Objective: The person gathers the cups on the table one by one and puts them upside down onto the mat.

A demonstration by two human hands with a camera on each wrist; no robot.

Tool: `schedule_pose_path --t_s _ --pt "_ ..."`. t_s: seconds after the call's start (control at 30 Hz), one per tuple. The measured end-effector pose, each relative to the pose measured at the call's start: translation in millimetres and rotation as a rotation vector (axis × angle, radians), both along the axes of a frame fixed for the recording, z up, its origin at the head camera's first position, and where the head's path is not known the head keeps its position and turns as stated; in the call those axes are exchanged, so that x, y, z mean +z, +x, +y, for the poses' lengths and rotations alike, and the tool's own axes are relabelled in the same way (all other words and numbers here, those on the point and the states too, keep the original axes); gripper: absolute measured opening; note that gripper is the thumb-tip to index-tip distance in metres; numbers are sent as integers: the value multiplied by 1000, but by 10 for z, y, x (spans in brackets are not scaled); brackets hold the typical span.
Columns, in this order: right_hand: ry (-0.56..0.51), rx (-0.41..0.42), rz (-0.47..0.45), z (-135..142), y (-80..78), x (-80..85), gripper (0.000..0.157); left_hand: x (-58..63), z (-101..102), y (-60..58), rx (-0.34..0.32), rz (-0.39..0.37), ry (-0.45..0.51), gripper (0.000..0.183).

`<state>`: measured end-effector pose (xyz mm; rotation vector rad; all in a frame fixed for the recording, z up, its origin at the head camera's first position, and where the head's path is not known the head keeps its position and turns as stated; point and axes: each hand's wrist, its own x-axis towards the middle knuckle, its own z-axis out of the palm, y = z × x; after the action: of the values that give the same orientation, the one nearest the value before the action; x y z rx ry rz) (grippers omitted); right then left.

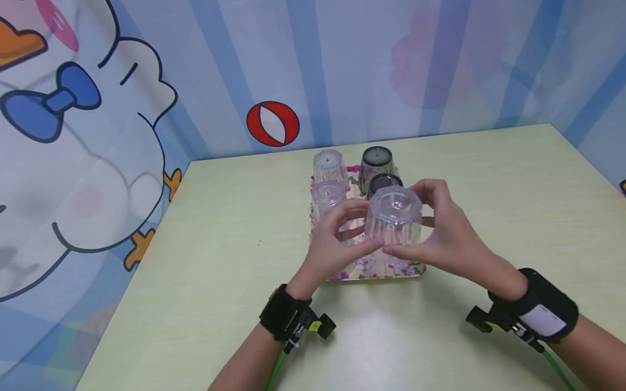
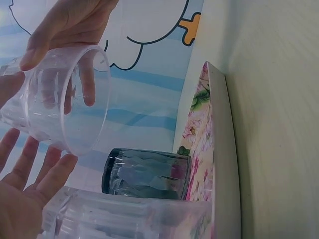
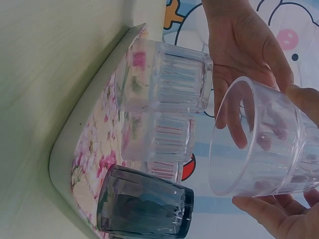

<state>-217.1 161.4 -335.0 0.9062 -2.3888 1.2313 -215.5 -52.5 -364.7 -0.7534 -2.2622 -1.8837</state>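
Note:
A clear plastic tumbler (image 1: 394,220) is held upside down above the front of a floral tray (image 1: 374,269). My left hand (image 1: 337,239) grips its left side, thumb at the front near the rim. From the right, my right hand (image 1: 450,236) holds the same tumbler between thumb and fingers. The right wrist view shows its open mouth (image 3: 232,139) clear of the tray. Inverted clear tumblers (image 1: 329,165) stand along the tray's left side, one partly behind my left hand. Two dark grey tumblers (image 1: 376,163) stand inverted on the right, the nearer one partly covered by the held tumbler.
The tray lies on a pale wood-look table (image 1: 235,244), toward its back edge. A printed cartoon backdrop (image 1: 362,70) rises behind and to the left. Both wrists wear black straps with small cameras (image 1: 325,326) and green cables.

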Motion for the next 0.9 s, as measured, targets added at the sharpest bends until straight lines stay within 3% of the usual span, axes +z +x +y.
schedule_pose_path --t_s 0.9 --pt "38 28 -39 -3 -14 -133 93 15 29 3 26 -62 -89 70"
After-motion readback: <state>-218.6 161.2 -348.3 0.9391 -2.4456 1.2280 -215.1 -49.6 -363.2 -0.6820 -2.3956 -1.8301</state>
